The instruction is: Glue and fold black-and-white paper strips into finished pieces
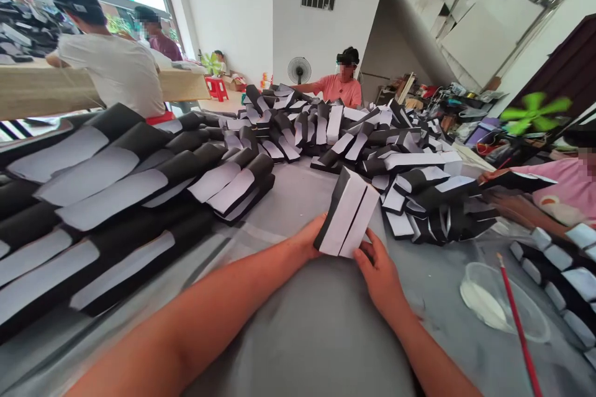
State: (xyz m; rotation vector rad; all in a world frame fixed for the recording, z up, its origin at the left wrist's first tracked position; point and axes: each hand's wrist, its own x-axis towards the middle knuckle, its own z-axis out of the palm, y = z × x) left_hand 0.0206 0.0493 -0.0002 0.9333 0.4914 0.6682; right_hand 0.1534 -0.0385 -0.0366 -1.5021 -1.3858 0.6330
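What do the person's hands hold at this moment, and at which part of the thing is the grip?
Both hands hold a folded black-and-white card. The left hand grips its lower left side, and the right hand grips its lower right end.

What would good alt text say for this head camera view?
A person's left hand and right hand hold a folded black-and-white card piece over a grey-covered table, amid piles of similar pieces. A co-worker sits beyond.

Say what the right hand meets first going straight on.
The folded black-and-white piece, which the right hand touches at its near end.
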